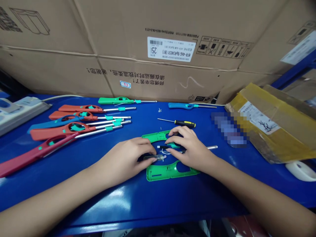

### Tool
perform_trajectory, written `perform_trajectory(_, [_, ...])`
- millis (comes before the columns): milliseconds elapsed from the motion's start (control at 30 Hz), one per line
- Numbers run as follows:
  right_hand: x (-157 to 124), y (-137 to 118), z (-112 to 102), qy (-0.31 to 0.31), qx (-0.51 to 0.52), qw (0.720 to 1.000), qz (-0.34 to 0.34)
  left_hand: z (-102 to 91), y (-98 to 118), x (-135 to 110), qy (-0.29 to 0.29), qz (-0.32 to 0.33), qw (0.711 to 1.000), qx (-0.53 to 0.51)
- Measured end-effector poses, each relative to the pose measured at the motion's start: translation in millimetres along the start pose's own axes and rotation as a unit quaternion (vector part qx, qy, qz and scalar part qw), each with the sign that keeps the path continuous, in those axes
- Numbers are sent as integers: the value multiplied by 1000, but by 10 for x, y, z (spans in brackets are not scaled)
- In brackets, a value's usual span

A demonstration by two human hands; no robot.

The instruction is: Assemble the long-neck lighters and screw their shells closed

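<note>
My left hand [138, 153] pinches a small clear fuel tank [161, 158] between thumb and fingers, low over the blue table. Close by on the right, my right hand [191, 146] curls its fingers around a teal trigger [174, 144]. A black igniter piece [162, 147] with a white wire pokes out to the left of these fingertips, and a metal tube [212, 147] sticks out past the hand's right side. One green lighter shell half [153, 136] lies behind the hands, partly covered by right fingers. The other green shell half [160, 173] lies in front, its hollow side up.
Several long lighters in red [37, 153], orange [49, 132] and blue lie at left, a green lighter [115, 100] and blue lighter [181, 105] behind. A screwdriver [185, 123] lies near small screws [159, 110]. A power strip [22, 110], taped carton [266, 121] and large cardboard box [128, 39] surround.
</note>
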State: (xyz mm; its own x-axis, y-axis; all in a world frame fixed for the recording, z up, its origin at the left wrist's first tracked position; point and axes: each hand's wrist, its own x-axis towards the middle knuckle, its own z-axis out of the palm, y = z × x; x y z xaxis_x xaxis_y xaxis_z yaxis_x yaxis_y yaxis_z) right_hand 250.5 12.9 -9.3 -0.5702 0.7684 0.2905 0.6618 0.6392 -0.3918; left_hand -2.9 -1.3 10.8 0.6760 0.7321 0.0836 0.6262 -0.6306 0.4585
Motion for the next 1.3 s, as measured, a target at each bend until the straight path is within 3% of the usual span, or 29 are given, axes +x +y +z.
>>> perform_trajectory(267, [-5, 31, 0, 35, -5, 999, -14, -18, -43, 15, 20, 4, 998, 52])
perform_trajectory(433, [-40, 42, -121, -17, -19, 998, -50, -44, -83, 21, 33, 2, 995, 95])
perform_trajectory(567, [-46, 43, -235, -27, -42, 999, -7, -40, -102, 25, 37, -5, 993, 113])
perform_trajectory(800, [-73, 115, -336, -113, -94, 989, 17, -24, -137, 34, 43, -4, 994, 104])
perform_trajectory(1000, [-92, 122, -412, -46, -67, 997, -8, -4, -74, 35, 100, 21, 993, 55])
perform_trajectory(1133, [-99, 21, -379, 21, -44, 995, -87, 58, 38, 35, 141, -7, 987, -75])
perform_trajectory(1300, [-118, -143, -274, 43, -44, 985, -164, 145, 121, 40, 154, -7, 972, -180])
